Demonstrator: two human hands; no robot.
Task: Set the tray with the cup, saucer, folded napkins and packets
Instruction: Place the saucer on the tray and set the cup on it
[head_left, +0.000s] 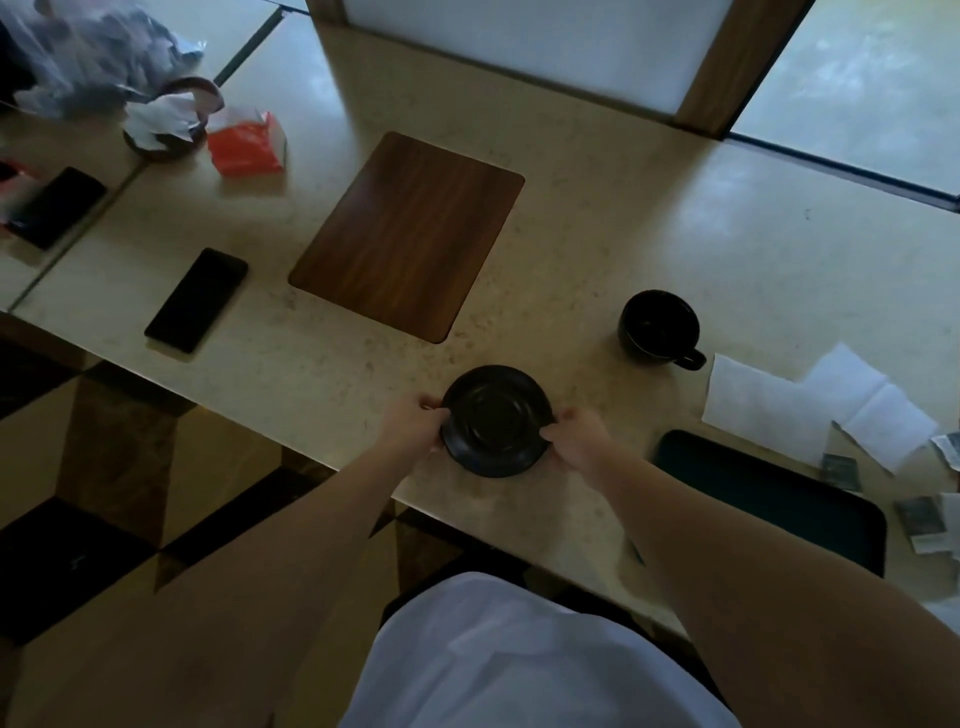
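Spreading across the view, the pale speckled worktop (649, 249) carries everything. On it, towards the far side, lies a brown wooden board (408, 236), flat and bare. Near the right edge sits a dark tray (810, 499), close to the person, with nothing visible on it. Just beyond the tray lie white napkins (810, 405), unfolded and overlapping, and small packets (922, 514) are scattered to its right, too blurred to read. A black phone (196, 300) rests left of the board. The black cup (658, 327) stands upright between board and napkins, its handle pointing towards the tray. The black saucer (496, 421) sits at the near edge, well apart from the tray. The left hand (410, 428) pinches its left rim and the right hand (576, 436) pinches its right rim, so each grip closes on the saucer.
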